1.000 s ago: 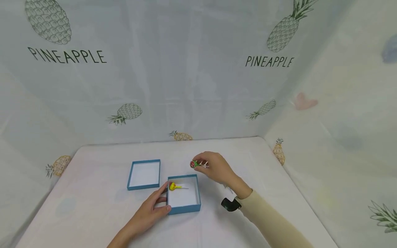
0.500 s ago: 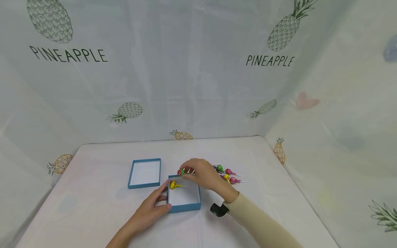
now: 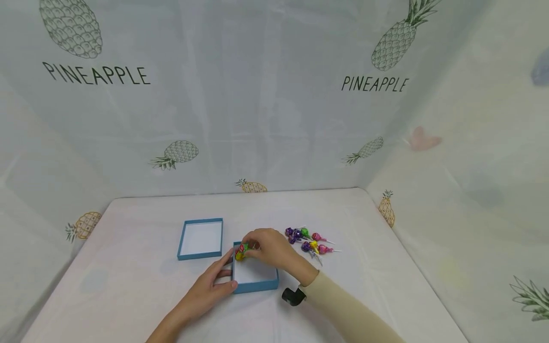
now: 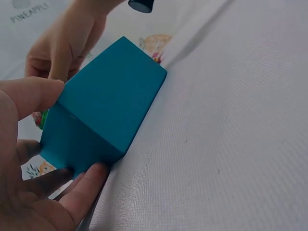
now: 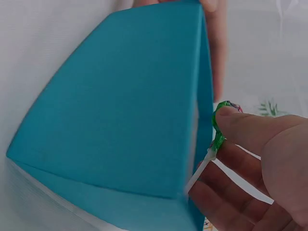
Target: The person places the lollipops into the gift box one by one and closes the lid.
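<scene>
A blue square box point(image 3: 257, 286) with a white inside stands on the table. My left hand point(image 3: 209, 288) grips its left side, the thumb at the near corner and the fingers along the wall. Over the box's far left part, my right hand point(image 3: 271, 248) pinches a lollipop point(image 5: 219, 139) with a green and red wrapper between thumb and fingers. Its white stick points back toward the palm in the right wrist view. A yellow lollipop point(image 3: 238, 256) lies inside the box at the left wall, partly covered by the held one and the right hand.
Several lollipops in purple, green, yellow and pink wrappers, among them a pink lollipop point(image 3: 323, 249), lie in a loose group right of the box. A shallow blue box lid point(image 3: 200, 238), white inside up, lies to the left. A pineapple-print curtain point(image 3: 274, 119) hangs behind the table.
My right hand has moved left and down with the green-and-red lollipop, from right of the box to inside its far left. The left hand keeps its place on the box.
</scene>
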Demonstrator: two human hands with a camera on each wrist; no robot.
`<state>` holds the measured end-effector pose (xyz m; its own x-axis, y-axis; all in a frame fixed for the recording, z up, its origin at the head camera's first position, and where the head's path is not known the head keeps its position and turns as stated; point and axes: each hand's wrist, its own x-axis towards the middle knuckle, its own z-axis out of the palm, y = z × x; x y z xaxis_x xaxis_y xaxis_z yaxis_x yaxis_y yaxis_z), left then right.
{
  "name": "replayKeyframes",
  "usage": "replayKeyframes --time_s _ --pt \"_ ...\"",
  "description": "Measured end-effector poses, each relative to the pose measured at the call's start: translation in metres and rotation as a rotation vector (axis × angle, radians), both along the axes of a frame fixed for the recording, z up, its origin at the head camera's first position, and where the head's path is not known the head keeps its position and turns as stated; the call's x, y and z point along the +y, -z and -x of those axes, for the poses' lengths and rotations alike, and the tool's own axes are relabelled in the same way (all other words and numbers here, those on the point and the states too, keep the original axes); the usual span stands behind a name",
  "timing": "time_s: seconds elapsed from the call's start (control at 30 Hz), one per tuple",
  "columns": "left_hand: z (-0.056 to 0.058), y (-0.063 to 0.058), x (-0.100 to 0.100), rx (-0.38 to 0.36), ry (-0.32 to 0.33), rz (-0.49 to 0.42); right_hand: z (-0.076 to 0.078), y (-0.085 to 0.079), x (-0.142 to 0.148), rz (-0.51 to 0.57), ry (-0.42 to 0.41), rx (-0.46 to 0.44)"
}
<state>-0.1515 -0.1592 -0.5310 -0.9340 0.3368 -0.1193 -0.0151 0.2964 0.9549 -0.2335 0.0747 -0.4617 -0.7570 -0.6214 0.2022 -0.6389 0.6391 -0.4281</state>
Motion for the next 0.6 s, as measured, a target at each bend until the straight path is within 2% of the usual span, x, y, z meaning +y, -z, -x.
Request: replayKeyframes --time_s 0.2,0.6 --pt "0.000 -0.002 0.001 0.010 0.008 -0.015 0.000 0.007 -0.002 -0.048 0.011 0.012" --pt "0.000 0.001 0.000 0.013 0.016 -0.026 -0.003 0.024 -0.008 -0.074 0.033 -0.010"
